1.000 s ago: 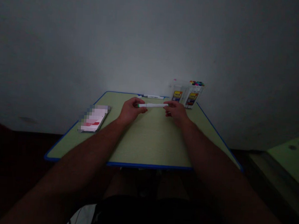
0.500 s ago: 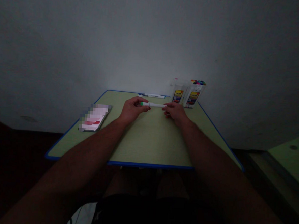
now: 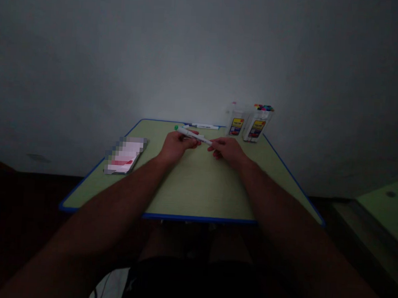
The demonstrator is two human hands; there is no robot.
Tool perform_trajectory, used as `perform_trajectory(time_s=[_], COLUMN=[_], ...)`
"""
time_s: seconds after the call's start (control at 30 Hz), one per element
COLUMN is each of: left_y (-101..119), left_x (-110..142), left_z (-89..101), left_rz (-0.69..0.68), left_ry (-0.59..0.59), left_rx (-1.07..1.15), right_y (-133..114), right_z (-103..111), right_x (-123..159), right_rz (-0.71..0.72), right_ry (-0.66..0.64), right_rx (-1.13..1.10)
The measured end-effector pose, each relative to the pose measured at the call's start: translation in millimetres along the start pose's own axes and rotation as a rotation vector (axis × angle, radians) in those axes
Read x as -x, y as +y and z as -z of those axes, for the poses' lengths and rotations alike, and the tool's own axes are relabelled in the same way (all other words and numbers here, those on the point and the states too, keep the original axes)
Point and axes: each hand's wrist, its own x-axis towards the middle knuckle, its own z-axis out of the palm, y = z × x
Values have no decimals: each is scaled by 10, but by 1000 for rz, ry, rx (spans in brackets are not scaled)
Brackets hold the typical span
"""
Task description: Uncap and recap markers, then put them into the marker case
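A white marker (image 3: 203, 140) with a green end is held slantwise above the desk, its green end up at the left. My left hand (image 3: 176, 146) is closed around the middle of it, thumb below and fingers above. A small white bit shows by the left fingertips; I cannot tell whether it is a separate piece. My right hand (image 3: 230, 149) pinches the lower right end of the marker between thumb and fingers, its other fingers curled beneath.
Another white marker (image 3: 205, 126) lies at the desk's back edge. Two clear marker cases (image 3: 255, 127) stand at the back right, the right one full of coloured caps. A phone (image 3: 126, 156) lies on the left. The desk (image 3: 199, 189) has a blue edge and meets a wall.
The marker has gone from level to slanting, its green end now higher and farther left, clear of the left fingers. My right hand has shifted slightly left.
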Motion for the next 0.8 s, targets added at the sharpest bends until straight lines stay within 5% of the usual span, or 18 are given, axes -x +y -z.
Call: perform_trajectory(time_s=[0.47, 0.8], left_y=[137, 68], left_x=[-69, -40], left_z=[78, 38], left_rz=[296, 224], left_ry=[167, 65], left_rx=[299, 78], right_y=[-2, -6], right_z=[10, 11], right_x=[-30, -20], right_rz=[33, 36], right_ry=[100, 111], right_rx=[-3, -28])
